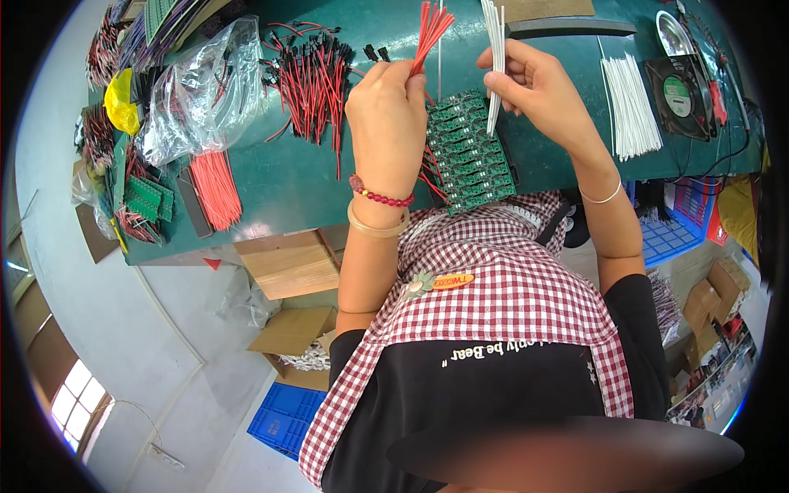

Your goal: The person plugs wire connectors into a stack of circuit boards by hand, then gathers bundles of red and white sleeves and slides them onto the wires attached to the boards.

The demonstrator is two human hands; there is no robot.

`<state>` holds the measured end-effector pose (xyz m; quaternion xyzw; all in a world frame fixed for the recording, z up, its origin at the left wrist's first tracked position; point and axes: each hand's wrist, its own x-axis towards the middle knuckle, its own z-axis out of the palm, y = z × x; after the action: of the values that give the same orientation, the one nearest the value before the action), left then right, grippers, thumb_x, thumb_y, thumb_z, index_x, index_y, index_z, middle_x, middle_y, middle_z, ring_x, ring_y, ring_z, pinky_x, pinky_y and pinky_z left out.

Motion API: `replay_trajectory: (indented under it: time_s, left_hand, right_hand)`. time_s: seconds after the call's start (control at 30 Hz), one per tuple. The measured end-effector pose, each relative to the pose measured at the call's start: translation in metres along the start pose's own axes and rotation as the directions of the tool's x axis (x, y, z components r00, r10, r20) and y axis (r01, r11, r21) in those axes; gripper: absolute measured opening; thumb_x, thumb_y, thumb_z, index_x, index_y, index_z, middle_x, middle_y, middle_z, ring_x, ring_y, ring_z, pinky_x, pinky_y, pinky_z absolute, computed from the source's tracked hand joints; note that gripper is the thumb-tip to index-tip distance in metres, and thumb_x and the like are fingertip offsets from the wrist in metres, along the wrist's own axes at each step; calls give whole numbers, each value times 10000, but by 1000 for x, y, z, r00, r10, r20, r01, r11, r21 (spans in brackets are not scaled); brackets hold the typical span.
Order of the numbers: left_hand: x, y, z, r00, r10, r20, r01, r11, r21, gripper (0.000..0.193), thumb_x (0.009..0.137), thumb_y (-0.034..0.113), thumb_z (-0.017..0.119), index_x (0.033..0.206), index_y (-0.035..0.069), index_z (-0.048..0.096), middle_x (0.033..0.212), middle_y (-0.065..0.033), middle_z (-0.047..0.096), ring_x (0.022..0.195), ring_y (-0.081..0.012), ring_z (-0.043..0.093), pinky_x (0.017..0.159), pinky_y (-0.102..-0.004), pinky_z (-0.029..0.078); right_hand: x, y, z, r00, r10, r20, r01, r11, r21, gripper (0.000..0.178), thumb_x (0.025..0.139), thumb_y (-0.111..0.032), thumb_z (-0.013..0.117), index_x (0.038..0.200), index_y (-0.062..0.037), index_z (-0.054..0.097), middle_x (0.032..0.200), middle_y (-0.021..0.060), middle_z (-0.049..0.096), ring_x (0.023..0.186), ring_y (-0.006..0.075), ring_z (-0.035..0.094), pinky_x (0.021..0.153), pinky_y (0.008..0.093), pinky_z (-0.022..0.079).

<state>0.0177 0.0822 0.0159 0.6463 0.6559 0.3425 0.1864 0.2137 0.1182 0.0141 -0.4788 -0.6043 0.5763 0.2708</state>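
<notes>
A bunch of red wires (431,34) is gripped in my left hand (385,111), its fingers closed and the loose ends fanning upward. My right hand (530,86) pinches several thin white wires (495,66) between thumb and fingers, their lower ends hanging over a panel of green circuit boards (470,152). That panel lies at the table's near edge, between and below my hands. Red leads stick out along its left side. Left of my left hand is a heap of red and black wires with black connectors (316,86).
Right of my right hand lie a pile of white wires (631,107) and a black fan (680,97). On the left are a clear plastic bag (205,90), a bundle of red wires (215,189) and small green boards (148,200). A dark bar (571,28) lies at the back.
</notes>
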Motion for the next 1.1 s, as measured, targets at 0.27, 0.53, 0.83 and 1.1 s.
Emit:
replay_trajectory:
  time_s: [0.27,0.53,0.83,1.1]
  left_hand:
    - [-1,2,-3,1000,-9,-26,8,999,-35,93,800,30,637,861,-33,664,744,-167,632,631,-316,606,585,-387,478]
    - [-1,24,-25,996,-27,-82,13,987,-163,124,841,44,659,939,-27,687,756,-67,666,643,-101,624,571,-228,489]
    - [-21,37,-27,999,-28,-39,21,986,-167,79,807,24,657,872,-21,659,803,-121,611,614,-259,610,546,-333,472]
    - [-18,22,-22,1000,5,15,-5,1000,7,76,812,38,639,867,-10,662,810,-122,607,653,-298,609,579,-370,482]
  right_hand:
    - [-7,4,-1,995,35,97,-55,976,211,125,911,-124,607,980,-25,573,757,5,590,617,51,573,523,184,470]
    - [-1,2,11,998,-2,69,-7,991,134,127,903,-135,612,957,-25,578,722,6,597,608,52,562,517,201,452]
    - [9,8,34,978,-168,-124,165,986,-32,151,867,-129,647,934,0,607,695,37,608,620,81,567,570,242,468]
    - [10,4,36,949,-271,-164,251,959,-133,155,848,-131,658,897,1,593,638,95,597,557,138,566,536,287,461]
